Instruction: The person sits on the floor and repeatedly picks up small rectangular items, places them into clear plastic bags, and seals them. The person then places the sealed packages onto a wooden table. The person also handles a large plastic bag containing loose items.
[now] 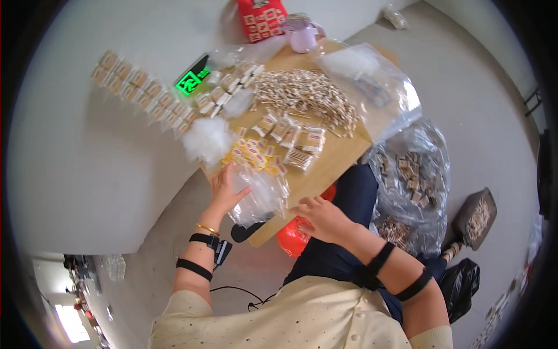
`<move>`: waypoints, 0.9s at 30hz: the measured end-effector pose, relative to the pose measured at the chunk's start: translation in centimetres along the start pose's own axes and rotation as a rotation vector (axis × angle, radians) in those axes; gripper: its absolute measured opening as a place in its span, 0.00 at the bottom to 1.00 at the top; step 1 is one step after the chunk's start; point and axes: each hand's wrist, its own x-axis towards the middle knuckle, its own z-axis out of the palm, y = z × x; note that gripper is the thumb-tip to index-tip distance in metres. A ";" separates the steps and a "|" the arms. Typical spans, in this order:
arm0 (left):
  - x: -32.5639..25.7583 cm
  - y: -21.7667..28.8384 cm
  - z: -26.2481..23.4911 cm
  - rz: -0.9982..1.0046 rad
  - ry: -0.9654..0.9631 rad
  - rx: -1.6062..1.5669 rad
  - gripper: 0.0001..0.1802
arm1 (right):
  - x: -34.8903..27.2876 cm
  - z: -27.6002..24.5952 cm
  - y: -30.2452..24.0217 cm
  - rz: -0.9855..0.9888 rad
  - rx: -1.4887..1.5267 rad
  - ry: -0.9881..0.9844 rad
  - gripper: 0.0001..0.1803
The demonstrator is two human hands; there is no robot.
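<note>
My left hand (226,189) rests at the left edge of a stack of clear plastic bags (260,195), thumb spread out over them and fingers apart. The stack lies at the table's near corner. Over the near edge of the table, right of the bags, my right hand (322,218) hovers with its fingers loosely bent and apart, nothing visible in it. Small yellow and white cards (253,152) lie scattered just beyond the bags. Several bundles of cotton swabs (299,138) sit to their right. Farther back spreads a heap of loose cotton swabs (308,96).
Packed swab bags (139,87) line the left side. A device with a green display (192,81), a lilac container (301,36) and a red bag (261,20) stand farther back. Right of my leg are a large clear bag (433,157) and a dustpan (479,216) with swabs.
</note>
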 end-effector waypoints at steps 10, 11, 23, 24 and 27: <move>-0.8 -3.7 -0.8 -0.210 -0.122 -0.055 0.50 | 6.9 4.4 0.0 0.022 -0.531 -0.097 0.44; -1.2 -3.5 -0.8 -0.206 -0.131 -0.088 0.48 | 7.2 4.7 -0.1 0.038 -0.530 -0.102 0.45; -3.8 -3.8 1.1 -0.607 -0.125 -1.125 0.42 | 8.2 6.7 -0.1 -0.033 -0.590 -0.017 0.45; -3.7 -3.3 0.6 -0.625 -0.158 -1.090 0.43 | 8.2 6.8 0.0 -0.033 -0.587 -0.012 0.45; -3.4 -2.4 -0.5 -0.680 -0.250 -0.985 0.44 | 8.0 6.7 0.2 -0.031 -0.570 -0.004 0.43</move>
